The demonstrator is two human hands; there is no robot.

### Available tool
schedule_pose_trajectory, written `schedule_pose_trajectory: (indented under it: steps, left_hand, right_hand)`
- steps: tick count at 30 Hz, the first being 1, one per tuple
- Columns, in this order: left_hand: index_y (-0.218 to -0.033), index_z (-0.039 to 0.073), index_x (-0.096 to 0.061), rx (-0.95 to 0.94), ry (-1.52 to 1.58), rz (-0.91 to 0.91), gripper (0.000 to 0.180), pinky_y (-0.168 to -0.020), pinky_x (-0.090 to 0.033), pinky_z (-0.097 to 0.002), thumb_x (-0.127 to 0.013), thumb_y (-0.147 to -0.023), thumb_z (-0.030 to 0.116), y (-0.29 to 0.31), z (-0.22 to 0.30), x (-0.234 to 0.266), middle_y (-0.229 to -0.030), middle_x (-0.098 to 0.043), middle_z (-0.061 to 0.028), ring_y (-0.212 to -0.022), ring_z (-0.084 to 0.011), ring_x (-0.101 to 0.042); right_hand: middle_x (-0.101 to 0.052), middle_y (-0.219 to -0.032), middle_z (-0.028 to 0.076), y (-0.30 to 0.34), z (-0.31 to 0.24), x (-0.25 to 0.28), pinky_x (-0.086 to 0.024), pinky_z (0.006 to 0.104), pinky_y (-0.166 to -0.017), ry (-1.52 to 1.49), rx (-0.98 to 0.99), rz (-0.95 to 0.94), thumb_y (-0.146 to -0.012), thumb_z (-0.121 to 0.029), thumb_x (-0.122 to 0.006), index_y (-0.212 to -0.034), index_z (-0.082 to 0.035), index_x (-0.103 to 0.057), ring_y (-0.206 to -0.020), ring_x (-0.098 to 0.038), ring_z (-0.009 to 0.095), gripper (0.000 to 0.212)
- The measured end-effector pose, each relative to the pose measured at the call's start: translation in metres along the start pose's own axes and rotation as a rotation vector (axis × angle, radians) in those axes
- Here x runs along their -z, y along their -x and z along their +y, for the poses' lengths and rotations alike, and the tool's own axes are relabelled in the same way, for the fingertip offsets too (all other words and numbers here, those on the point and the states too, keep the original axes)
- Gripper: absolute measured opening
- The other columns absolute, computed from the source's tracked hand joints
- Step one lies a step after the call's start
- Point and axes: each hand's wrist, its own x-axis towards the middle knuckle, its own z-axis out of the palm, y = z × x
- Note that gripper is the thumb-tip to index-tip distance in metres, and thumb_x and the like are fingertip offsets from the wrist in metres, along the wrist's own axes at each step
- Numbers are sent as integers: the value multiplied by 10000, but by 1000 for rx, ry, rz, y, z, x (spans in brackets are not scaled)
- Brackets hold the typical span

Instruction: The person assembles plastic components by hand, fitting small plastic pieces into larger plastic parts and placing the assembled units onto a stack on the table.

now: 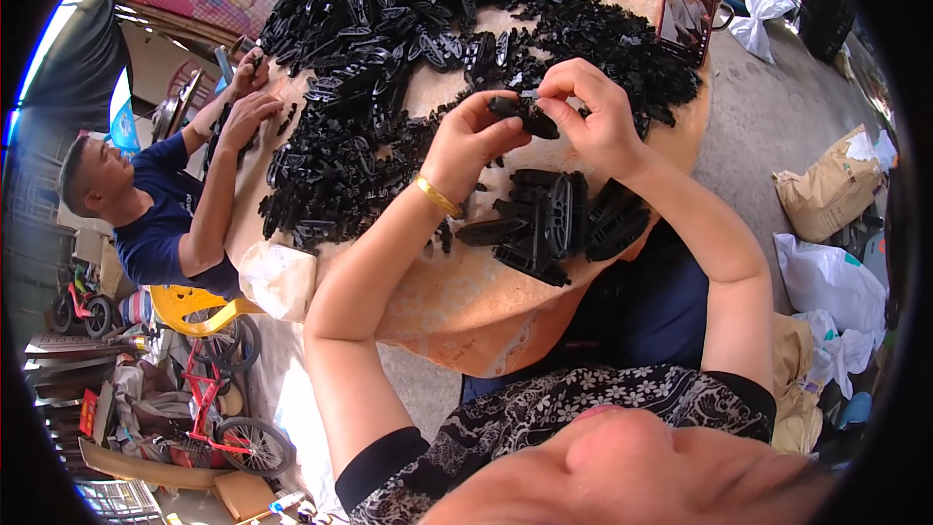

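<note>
Above the table's near half, my left hand [468, 144] grips an elongated black plastic part [536, 122] between thumb and fingers. A gold-coloured bangle circles that wrist. My right hand [601, 119] is pinched at the part's other end, touching it; whether a small separate piece sits in those fingertips is too small to make out. Below my hands, several long black plastic parts [556, 219] lie in a loose stack near the table edge. Heaps of similar long black parts [379, 15] and smaller black pieces [617, 53] cover much of the patterned orange tablecloth [457, 297].
At the left, a co-worker in a dark blue shirt [160, 199] handles black pieces. A phone [686, 15] stands upright at the table's far right. A whitish bag [278, 280] hangs at the left edge. Sacks [831, 185] sit on the right floor; a red bicycle [206, 403] stands lower left.
</note>
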Motion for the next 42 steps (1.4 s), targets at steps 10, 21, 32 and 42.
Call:
schedule_pose_trajectory:
  steps: [10,21,32,42]
  left_hand:
    - [-1157,14,-518,63,137,3,299,-831,-530,-281,-586,-866,22,2,0,-3,-995,-609,-91,-892,-181,-632]
    - [-1113,-31,-519,0,113,92,314,-761,-539,-240,-641,-834,43,3,3,-4,-1016,-620,-98,-831,-138,-634]
    - [-1025,-20,-582,-289,-438,104,235,-619,-505,-194,-634,-797,9,14,12,-16,-863,-652,-53,-707,-79,-628]
    - [-1152,85,-580,-515,-902,-273,470,-589,-474,-253,-732,-708,61,40,33,-36,-905,-661,-81,-657,-126,-581]
  right_hand:
    - [-596,-862,84,2,-7,-1,-502,277,-637,9,54,-59,-751,44,-646,-838,-15,-626,-745,-605,209,107]
    - [-619,-876,71,-2,-9,-2,-483,319,-708,142,74,-96,-722,-54,-686,-859,-27,-639,-770,-595,238,147]
    - [-682,-909,85,-3,-8,7,-501,244,-732,-223,-449,-404,-790,-94,-701,-1045,9,-640,-822,-604,80,282]
    - [-636,-874,90,-21,-6,51,-481,282,-650,273,-337,-539,-767,-101,-628,-964,-32,-662,-717,-587,194,212]
